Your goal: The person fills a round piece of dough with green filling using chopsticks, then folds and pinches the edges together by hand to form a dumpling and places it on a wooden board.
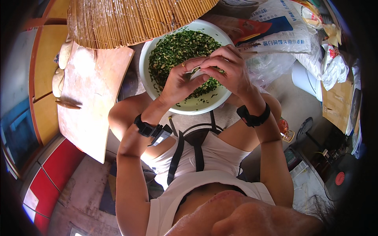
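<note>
Over a white basin of chopped green filling, my two hands meet at the fingertips. Between them is a small pale piece of dough, mostly hidden by the fingers. My left hand has its thumb and index finger on the dough's near and far sides. My right hand curls over the other side, pinching at the edge. Finely cut greens with yellowish bits fill most of the basin, and a few scraps cling to its near wall.
A reed tray overhangs the basin's far left rim. On the left, a floured board bears dough pieces and a tapered rolling pin. Flour bags lie at far right, near a white bucket and an oil bottle.
</note>
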The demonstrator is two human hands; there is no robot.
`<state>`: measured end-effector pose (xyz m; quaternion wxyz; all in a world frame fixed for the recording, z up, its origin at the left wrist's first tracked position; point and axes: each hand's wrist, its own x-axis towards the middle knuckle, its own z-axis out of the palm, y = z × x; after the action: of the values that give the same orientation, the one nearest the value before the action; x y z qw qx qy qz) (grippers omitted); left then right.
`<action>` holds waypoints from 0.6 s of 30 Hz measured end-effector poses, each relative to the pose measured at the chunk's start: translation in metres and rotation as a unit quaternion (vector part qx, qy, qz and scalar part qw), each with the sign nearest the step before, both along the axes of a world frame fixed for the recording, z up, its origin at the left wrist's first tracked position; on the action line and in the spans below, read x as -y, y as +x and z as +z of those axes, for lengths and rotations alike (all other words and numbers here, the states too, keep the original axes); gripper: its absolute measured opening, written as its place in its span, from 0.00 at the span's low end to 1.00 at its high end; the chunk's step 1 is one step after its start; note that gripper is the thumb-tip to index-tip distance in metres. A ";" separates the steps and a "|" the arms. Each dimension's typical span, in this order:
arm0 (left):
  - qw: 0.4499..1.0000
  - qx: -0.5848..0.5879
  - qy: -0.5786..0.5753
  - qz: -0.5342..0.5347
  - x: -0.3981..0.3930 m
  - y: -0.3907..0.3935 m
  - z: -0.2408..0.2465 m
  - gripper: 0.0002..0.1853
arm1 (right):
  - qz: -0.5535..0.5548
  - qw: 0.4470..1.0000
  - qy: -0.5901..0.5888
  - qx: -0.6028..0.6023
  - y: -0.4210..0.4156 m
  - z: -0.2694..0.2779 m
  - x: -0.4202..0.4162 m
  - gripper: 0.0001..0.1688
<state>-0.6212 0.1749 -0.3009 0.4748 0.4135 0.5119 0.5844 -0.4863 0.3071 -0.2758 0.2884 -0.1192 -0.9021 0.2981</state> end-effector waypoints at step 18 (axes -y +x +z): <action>1.000 0.008 0.002 0.009 -0.003 0.001 -0.001 0.38 | 0.015 1.000 0.006 0.006 -0.001 -0.002 -0.008 0.10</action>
<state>-0.6201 0.1777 -0.3023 0.4729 0.4052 0.5106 0.5928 -0.4868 0.3149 -0.2774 0.2797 -0.1059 -0.9072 0.2958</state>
